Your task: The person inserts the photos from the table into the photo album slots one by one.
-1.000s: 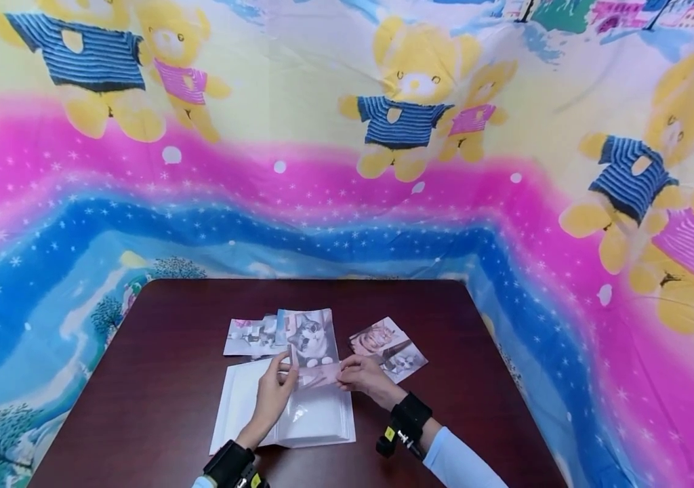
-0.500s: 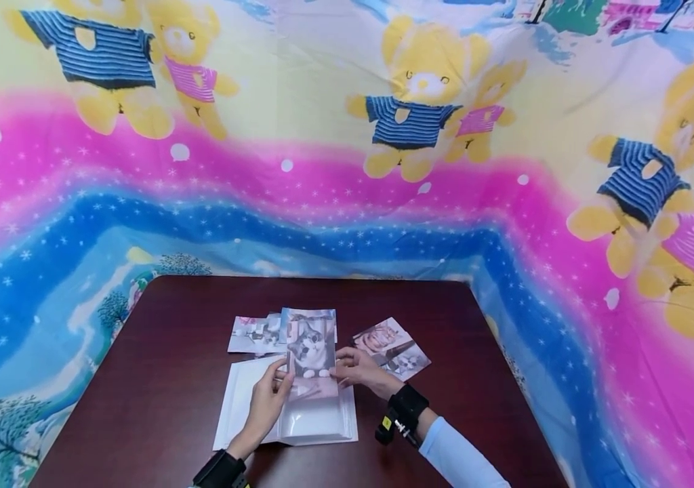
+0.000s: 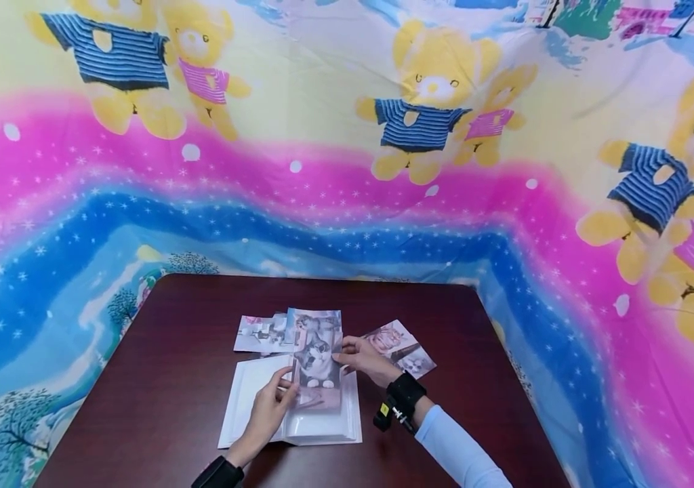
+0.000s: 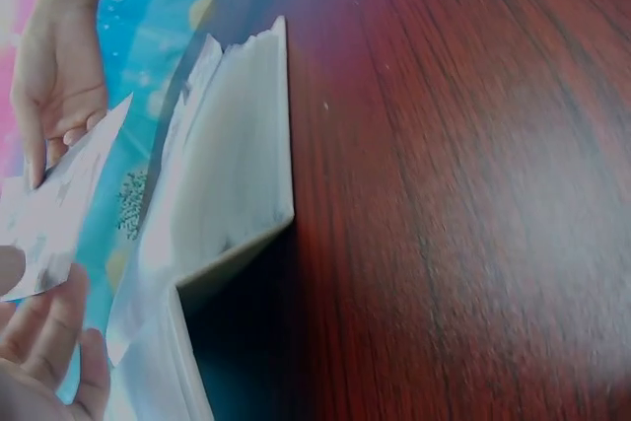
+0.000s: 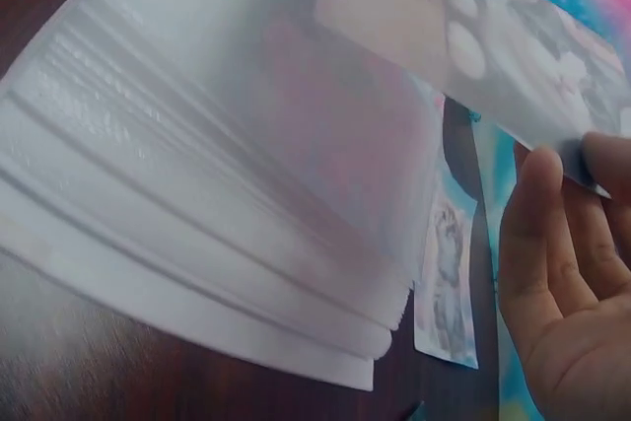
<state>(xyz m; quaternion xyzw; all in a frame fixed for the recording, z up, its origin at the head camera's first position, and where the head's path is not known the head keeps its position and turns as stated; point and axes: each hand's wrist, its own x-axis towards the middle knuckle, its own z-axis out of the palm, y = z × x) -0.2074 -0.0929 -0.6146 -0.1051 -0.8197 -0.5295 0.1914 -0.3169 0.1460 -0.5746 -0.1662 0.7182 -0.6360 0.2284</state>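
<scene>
A cat photo (image 3: 318,366) is held over an open white album (image 3: 252,390) by both hands. My left hand (image 3: 268,410) pinches its lower left edge, thumb on top and fingers below, as the left wrist view shows. On the opposite side, my right hand (image 3: 373,360) grips the right edge between thumb and fingers. Clear sleeves (image 5: 237,145) fan out under the photo in the right wrist view. Below the photo, the album's right side shows a glossy sleeve. The photo's lower end hangs above that sleeve, apart from it.
Several loose photos (image 3: 258,333) lie behind the album on the left, partly covered by the held one. More photos (image 3: 404,347) lie to the right, near the right hand. Everything rests on a dark wood table (image 3: 188,339), with a printed cloth (image 3: 322,230) behind.
The photo has come down a little toward the album and turned from slightly tilted to straight. My right hand has slid higher along its right edge. The head view has shifted slightly.
</scene>
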